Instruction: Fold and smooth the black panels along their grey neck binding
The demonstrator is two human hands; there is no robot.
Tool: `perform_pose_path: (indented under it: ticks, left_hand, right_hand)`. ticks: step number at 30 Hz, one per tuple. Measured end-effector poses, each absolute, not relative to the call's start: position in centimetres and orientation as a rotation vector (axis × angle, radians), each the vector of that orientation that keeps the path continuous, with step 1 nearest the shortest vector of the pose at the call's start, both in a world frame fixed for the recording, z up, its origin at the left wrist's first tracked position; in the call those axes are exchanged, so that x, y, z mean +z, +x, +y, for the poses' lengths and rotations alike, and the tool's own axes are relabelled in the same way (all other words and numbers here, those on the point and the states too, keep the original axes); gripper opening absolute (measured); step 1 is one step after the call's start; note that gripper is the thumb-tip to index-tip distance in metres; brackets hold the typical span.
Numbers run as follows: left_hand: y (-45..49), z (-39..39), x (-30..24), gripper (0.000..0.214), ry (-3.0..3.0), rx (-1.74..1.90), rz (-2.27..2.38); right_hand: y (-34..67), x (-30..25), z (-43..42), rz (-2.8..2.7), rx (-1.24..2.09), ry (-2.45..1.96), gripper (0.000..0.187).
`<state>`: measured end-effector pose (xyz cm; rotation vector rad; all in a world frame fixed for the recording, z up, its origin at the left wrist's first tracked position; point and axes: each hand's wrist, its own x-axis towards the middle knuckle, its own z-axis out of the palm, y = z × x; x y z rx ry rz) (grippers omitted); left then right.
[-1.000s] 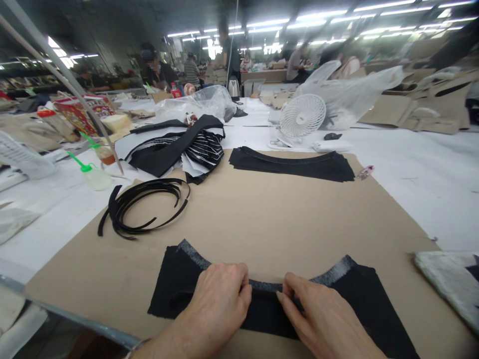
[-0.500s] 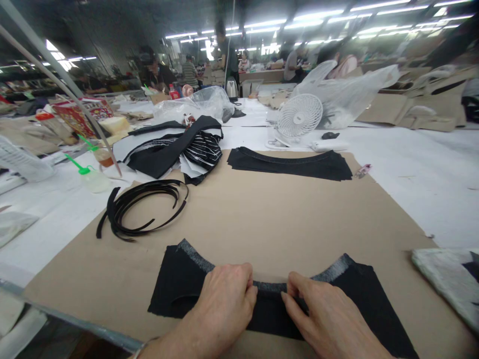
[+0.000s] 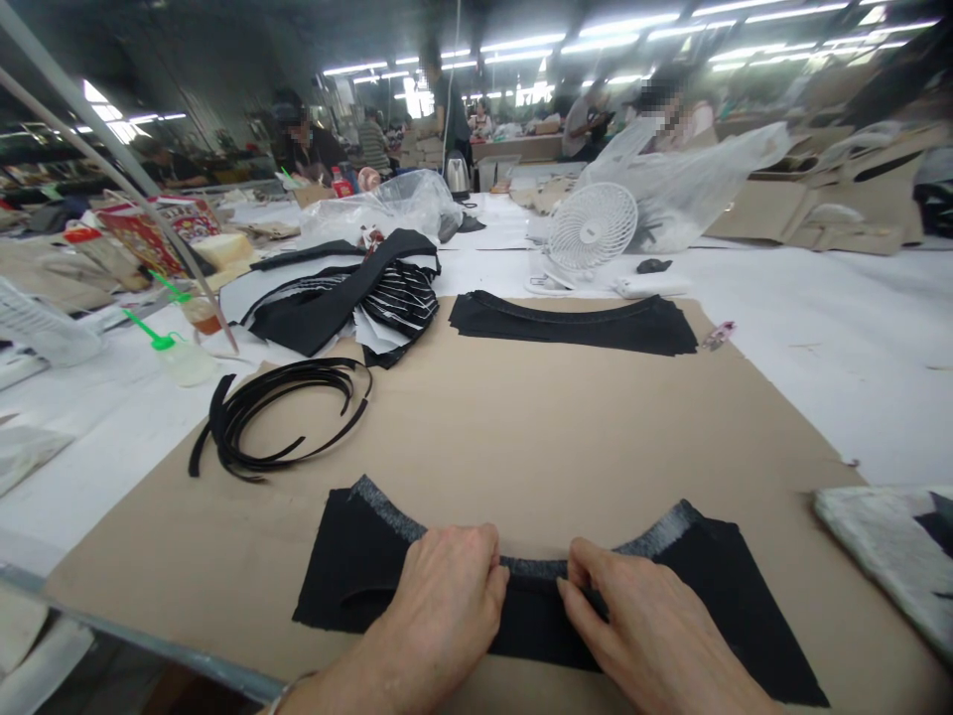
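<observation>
A curved black fabric piece [image 3: 357, 566] with a fuzzy grey strip along its concave upper edge lies on brown paper [image 3: 596, 427] in front of me. My left hand [image 3: 454, 586] pinches that edge a little left of its middle, fingers closed. Just to the right, my right hand [image 3: 625, 606] grips the same edge between thumb and fingers. A short stretch of the grey strip shows between the two hands. Both sets of fingertips partly hide the cloth they hold.
Beyond lie a stack of curved black pieces [image 3: 573, 324], coiled black strips [image 3: 223, 427] and a heap of black and striped pieces [image 3: 335, 298]. A white fan [image 3: 594, 226], green-tipped bottles [image 3: 183, 359] and a plastic bag [image 3: 692, 189] stand farther back. A pale pad [image 3: 885, 546] is at right.
Both hands keep their hold on the edge, with hardly any movement. The whole view has shifted very slightly.
</observation>
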<state>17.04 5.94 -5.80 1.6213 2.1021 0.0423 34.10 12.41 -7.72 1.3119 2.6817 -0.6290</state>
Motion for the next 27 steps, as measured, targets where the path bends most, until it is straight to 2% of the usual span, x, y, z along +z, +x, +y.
perform_pose_path:
  ticks: [27]
  left_hand:
    - [17.22,6.02,-6.10,0.021,1.680,-0.018,2.120]
  right_hand:
    - [33.90,-7.86,12.62,2.678,-0.532,1.290,0.020]
